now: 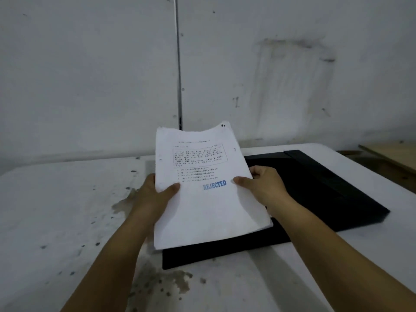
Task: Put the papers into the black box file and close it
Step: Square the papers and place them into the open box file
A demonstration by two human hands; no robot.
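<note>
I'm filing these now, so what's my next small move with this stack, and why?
Probably lower the papers flat into the open black box file. Your left hand and right hand hold the stack by its side edges, tilted up, above the file.

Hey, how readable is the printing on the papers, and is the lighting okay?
Head view: dim, flat light without glare; the papers show a legible blue REJECTED stamp, but the body text is too blurred to read; the black box file loses detail in shadow.
</note>
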